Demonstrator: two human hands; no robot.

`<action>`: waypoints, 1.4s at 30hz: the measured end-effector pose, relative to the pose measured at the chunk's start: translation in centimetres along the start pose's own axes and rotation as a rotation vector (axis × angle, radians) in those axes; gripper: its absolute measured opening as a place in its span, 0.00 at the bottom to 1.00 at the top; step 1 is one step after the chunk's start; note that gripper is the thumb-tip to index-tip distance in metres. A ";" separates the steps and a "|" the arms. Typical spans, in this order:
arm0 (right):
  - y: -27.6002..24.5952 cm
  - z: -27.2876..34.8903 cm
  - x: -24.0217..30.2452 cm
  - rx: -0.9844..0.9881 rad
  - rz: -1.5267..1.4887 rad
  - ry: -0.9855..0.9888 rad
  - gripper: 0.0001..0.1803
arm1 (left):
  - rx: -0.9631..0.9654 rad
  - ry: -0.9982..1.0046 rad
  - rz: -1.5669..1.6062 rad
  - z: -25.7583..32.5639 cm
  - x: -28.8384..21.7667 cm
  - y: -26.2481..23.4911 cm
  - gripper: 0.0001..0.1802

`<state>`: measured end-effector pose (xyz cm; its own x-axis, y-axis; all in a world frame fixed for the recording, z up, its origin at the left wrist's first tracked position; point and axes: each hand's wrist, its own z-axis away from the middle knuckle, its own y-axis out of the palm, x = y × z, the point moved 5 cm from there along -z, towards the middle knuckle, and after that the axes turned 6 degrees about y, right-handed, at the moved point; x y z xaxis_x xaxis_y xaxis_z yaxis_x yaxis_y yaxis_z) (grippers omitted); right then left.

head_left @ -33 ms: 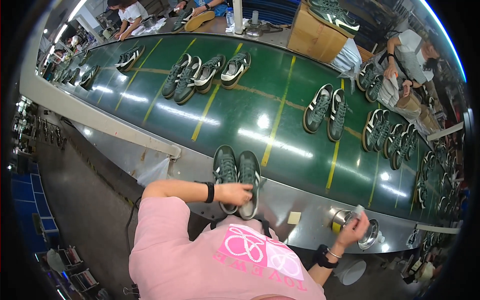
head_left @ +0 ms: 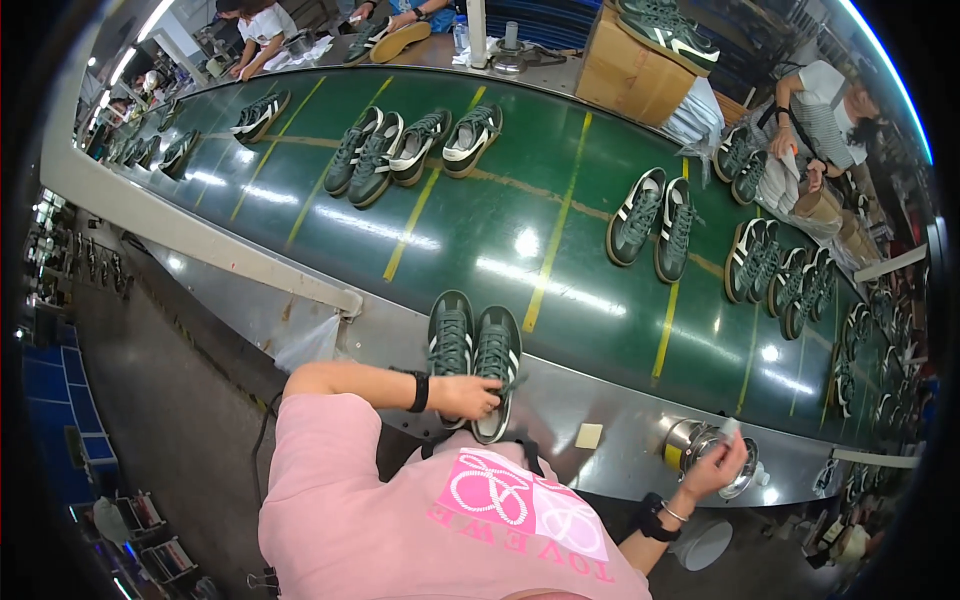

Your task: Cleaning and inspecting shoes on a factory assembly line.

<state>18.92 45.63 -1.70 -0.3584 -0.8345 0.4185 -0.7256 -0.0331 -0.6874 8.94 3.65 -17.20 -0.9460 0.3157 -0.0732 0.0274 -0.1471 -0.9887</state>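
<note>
Two dark green sneakers with white stripes lie side by side at the near metal edge, toes toward the belt. My left hand [head_left: 467, 397] reaches across the left sneaker [head_left: 452, 335] and grips the right sneaker [head_left: 494, 350] near its laces and opening. The hand hides part of both shoes. Off to the right, my right hand [head_left: 715, 468] is raised beside the metal bowls, fingers closed around a small whitish piece [head_left: 731, 428], perhaps cloth; its exact kind is unclear.
A green conveyor belt [head_left: 560, 270] with yellow lines carries several sneaker pairs, including one pair [head_left: 636, 218] ahead. Metal bowls [head_left: 688, 436] and a pale yellow square [head_left: 589, 436] sit on the near ledge. A cardboard box [head_left: 630, 75] stands across the belt, where other people work.
My right hand has moved slightly right and down with the whitish piece. Under my left hand, the right sneaker has shifted a little toward the left one.
</note>
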 end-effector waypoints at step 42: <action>-4.2 1.7 -20.6 0.162 0.439 0.546 0.19 | -1.253 -1.559 0.370 28.8 46.9 5.7 0.24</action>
<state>30.37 62.01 -8.42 -0.8706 -0.3968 0.2910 -0.3659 0.1265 -0.9220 -44.55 -9.41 -22.48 -0.2426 -0.5832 -0.7752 -0.2380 0.8105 -0.5353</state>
